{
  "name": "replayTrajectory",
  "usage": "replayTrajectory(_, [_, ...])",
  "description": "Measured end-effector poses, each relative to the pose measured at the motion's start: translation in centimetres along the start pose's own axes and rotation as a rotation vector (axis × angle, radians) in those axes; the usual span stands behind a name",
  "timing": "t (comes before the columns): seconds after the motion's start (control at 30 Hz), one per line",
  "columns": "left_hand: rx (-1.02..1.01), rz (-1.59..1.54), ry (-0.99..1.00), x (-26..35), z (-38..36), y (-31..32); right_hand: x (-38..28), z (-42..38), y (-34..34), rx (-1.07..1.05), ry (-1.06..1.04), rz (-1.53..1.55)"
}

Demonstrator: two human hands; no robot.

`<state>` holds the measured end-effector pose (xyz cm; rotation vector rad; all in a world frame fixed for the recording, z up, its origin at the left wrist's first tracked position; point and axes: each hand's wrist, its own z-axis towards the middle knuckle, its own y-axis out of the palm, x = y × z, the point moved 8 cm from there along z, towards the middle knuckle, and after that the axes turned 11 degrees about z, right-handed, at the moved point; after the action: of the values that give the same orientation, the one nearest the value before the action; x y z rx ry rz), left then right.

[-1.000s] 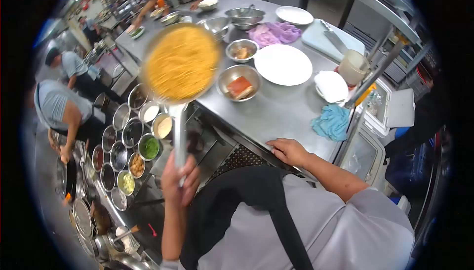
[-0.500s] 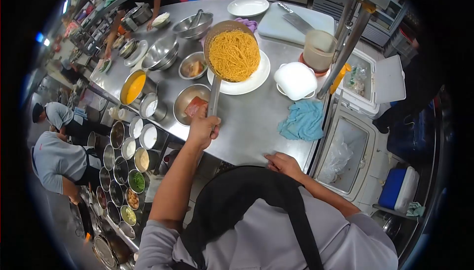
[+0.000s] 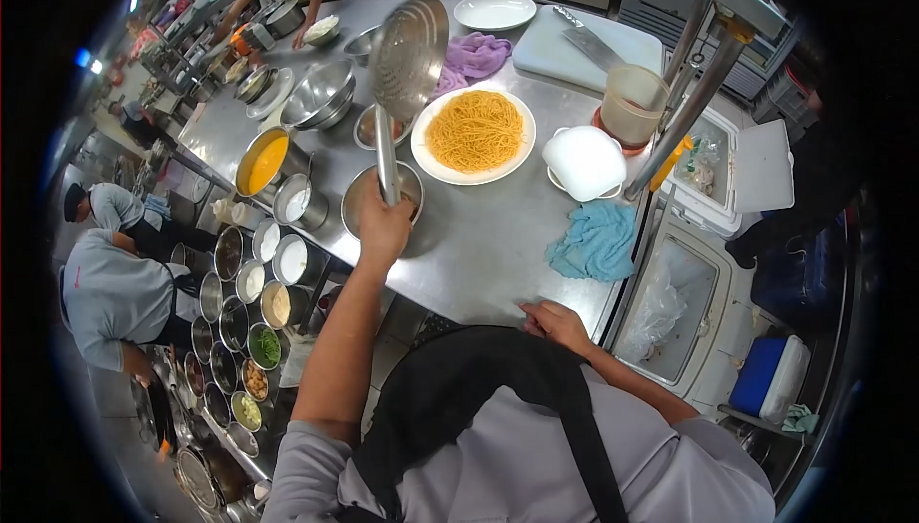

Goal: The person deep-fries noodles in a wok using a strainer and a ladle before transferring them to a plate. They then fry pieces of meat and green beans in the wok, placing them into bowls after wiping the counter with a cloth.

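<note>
My left hand (image 3: 385, 232) is wrapped round the handle of a perforated metal skimmer (image 3: 412, 54), raised above the table with its bowl tipped on edge. Just right of it, yellow noodles (image 3: 476, 131) lie in a round heap on a white plate (image 3: 431, 165). Under my left hand stands a metal bowl (image 3: 354, 200), its contents mostly covered by the hand. Behind that, the skimmer partly hides a smaller bowl (image 3: 366, 131). My right hand (image 3: 557, 324) rests at the table's front edge, fingers curled, with nothing visible in them.
A blue cloth (image 3: 593, 241), a white lidded container (image 3: 584, 161) and a plastic jug (image 3: 636, 97) are at the right. A knife (image 3: 589, 44) lies on a white cutting board (image 3: 536, 54). Pots of ingredients line the left; co-workers (image 3: 120, 284) stand beyond.
The noodles have gone from the skimmer onto the white plate. My left hand has lifted the emptied skimmer up and left, tilting it. My right hand's fingers have curled in more.
</note>
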<state>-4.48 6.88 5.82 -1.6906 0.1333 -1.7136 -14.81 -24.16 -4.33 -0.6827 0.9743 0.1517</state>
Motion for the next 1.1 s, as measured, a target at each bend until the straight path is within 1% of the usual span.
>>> replayTrajectory(0.03, [-0.029,-0.168,-0.074,1.7,-0.6,-0.9,-0.1,-0.1,0.2,-0.008,-0.004,-0.002])
replayTrajectory(0.07, [-0.033,-0.247,-0.154,2.2,-1.1,-1.8,0.2,-0.2,0.2,0.005,0.039,0.016])
replayTrajectory(0.1, [-0.024,-0.253,-0.154,2.7,-1.6,-2.9,0.5,-0.1,0.2,0.019,0.082,0.034])
replayTrajectory(0.13, [-0.051,-0.447,-0.183,2.8,-2.2,-3.6,0.4,0.0,0.6,0.013,0.078,0.030])
replayTrajectory(0.2, [-0.131,-0.775,-0.198,4.0,-4.2,-4.9,1.2,-0.3,0.5,0.096,0.201,0.123])
replayTrajectory(0.23, [-0.134,-0.782,-0.200,4.0,-5.6,-5.8,0.6,-0.2,0.7,0.095,0.204,0.116])
replayTrajectory(0.3, [-0.278,-1.280,-0.245,4.0,-8.9,-7.1,-0.4,0.7,1.7,0.118,0.235,0.264])
replayTrajectory(0.33, [-0.363,-1.363,-0.200,3.6,-10.7,-8.2,-0.8,1.1,2.7,0.069,0.206,0.277])
replayTrajectory(0.37, [-0.429,-1.488,-0.212,3.8,-12.7,-9.5,-1.0,1.3,3.9,0.009,0.190,0.301])
replayTrajectory(0.4, [-0.420,-1.587,-0.254,3.5,-14.9,-11.0,-1.4,1.9,5.9,-0.075,0.164,0.337])
replayTrajectory(0.43, [-0.495,-1.781,-0.295,2.7,-17.3,-12.2,-2.8,2.7,7.2,-0.126,0.106,0.302])
replayTrajectory(0.47, [-0.535,-1.869,-0.281,2.1,-19.7,-13.8,-2.7,3.2,9.0,-0.133,0.103,0.361])
replayTrajectory(0.5, [-0.406,-1.856,-0.227,1.8,-22.3,-16.6,-2.0,2.9,11.5,-0.204,0.207,0.464])
replayTrajectory(0.53, [-0.358,-1.861,-0.145,0.6,-25.2,-19.0,-3.6,3.6,13.3,-0.259,0.195,0.458])
replayTrajectory(0.57, [-0.235,-1.804,-0.124,-0.9,-28.5,-21.4,-6.6,4.3,15.1,-0.313,0.170,0.414])
replayTrajectory(0.6, [-0.085,-1.727,-0.074,-2.2,-31.9,-24.3,-6.8,4.0,17.9,-0.397,0.344,0.500])
replayTrajectory(0.63, [0.034,-1.653,-0.044,-3.2,-35.4,-26.7,-10.6,4.5,20.2,-0.492,0.354,0.626])
replayTrajectory(0.67, [0.133,-1.643,-0.013,-4.1,-39.2,-29.2,-8.8,3.3,23.7,-0.526,0.394,0.746])
replayTrajectory(0.7, [0.316,-1.499,0.011,-4.8,-42.9,-31.6,-6.8,1.9,26.0,-0.523,0.451,0.854])
replayTrajectory(0.73, [0.491,-1.352,0.027,-5.6,-46.4,-34.2,-7.5,2.2,28.1,-0.555,0.482,0.761])
replayTrajectory(0.77, [0.678,-1.233,-0.014,-7.0,-50.2,-36.2,-8.3,2.2,29.9,-0.591,0.468,0.757])
replayTrajectory(0.83, [1.101,-0.970,-0.183,-8.5,-57.7,-40.1,-12.7,2.0,34.3,-0.748,0.322,0.639])
replayTrajectory(0.87, [1.229,-0.852,-0.275,-9.5,-61.1,-41.4,-16.7,1.8,36.2,-0.842,0.245,0.632])
replayTrajectory(0.9, [1.349,-0.731,-0.369,-10.7,-64.4,-42.6,-18.6,1.7,38.8,-0.861,0.234,0.634])
replayTrajectory(0.93, [1.476,-0.630,-0.430,-12.5,-67.7,-43.4,-20.3,1.1,41.9,-0.951,0.174,0.562])
replayTrajectory(0.97, [1.594,-0.531,-0.499,-12.5,-70.4,-44.5,-22.4,0.6,44.9,-1.041,0.116,0.485])
replayTrajectory(1.03, [1.675,-0.396,-0.630,-15.2,-75.9,-46.2,-32.8,-1.1,50.0,-1.232,-0.210,0.293])
replayTrajectory(1.07, [1.707,-0.374,-0.687,-16.1,-77.9,-47.0,-36.3,-1.9,53.4,-1.242,-0.378,0.274])
replayTrajectory(1.1, [1.722,-0.369,-0.697,-17.4,-79.6,-47.6,-39.1,-3.1,56.8,-1.244,-0.542,0.256])
